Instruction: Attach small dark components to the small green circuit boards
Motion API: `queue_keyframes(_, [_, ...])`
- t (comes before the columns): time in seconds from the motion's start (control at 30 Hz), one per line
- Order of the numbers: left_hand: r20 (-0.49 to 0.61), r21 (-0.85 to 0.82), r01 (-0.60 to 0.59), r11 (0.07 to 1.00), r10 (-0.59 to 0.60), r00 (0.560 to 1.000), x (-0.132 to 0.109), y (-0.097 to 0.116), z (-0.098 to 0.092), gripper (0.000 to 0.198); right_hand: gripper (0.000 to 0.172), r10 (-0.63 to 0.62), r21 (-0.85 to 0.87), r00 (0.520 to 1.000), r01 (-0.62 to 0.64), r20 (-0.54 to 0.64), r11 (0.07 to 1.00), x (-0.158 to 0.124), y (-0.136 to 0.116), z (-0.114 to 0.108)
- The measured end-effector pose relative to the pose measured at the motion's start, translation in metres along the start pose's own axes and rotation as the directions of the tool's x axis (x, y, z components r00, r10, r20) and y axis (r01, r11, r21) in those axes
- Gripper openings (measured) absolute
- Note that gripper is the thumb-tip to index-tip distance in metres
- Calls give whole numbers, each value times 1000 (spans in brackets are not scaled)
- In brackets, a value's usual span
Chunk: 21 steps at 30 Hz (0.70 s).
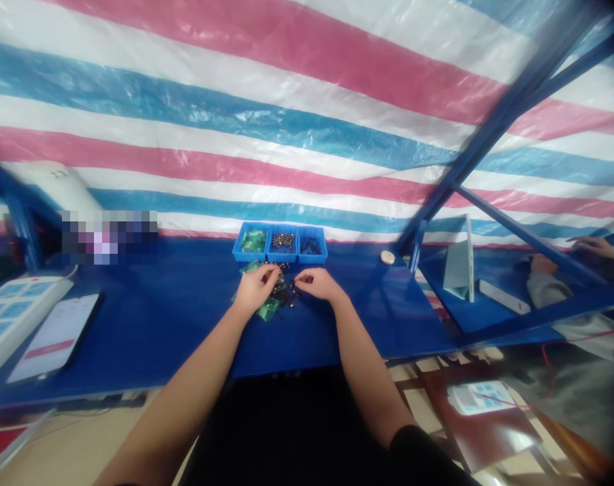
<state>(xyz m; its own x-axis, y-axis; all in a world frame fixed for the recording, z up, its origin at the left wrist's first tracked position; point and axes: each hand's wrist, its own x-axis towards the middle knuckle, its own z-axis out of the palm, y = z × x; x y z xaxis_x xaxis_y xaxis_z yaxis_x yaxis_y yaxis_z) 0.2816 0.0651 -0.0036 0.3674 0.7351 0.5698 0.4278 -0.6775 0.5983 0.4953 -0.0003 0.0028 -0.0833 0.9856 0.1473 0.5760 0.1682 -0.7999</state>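
My left hand (257, 289) is over the left side of a mixed pile (281, 297) on the blue table, its thumb and fingers pinched together. What it pinches, if anything, is too small to make out. On the pile's right side, my right hand (318, 283) also has its fingertips pressed together, close to small dark and brassy bits. Green flat pieces (269, 309) lie at the near edge of the pile. Just beyond stand three joined blue bins: the left bin (243, 256) holds green pieces, the middle bin (281, 257) small brassy parts, the right bin (312, 258) dark pieces.
A smartphone (57, 337) and a white power strip (13, 314) lie on the left of the blue table (175, 324). A round pale object (387, 257) sits at the right, near a blue metal frame (438, 196). Beyond it, another person's hands (598, 250) show.
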Motion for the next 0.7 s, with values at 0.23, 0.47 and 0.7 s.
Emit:
queue_keyframes(0.23, [20, -3, -9, 1000, 9, 1000, 0, 1, -1, 29, 27, -100, -322, 995, 87, -25, 943, 3, 0, 12])
queue_keyframes(0.47, [25, -4, 16, 1000, -16, 1000, 0, 2, -1, 28, 14, -64, -375, 996, 37, -60, 926, 3, -2, 17])
queue_keyframes(0.7, [112, -12, 15, 1000, -14, 994, -1, -2, 1, 29, 15, -103, -181, 960, 56, -260, 982, 7, -1, 21])
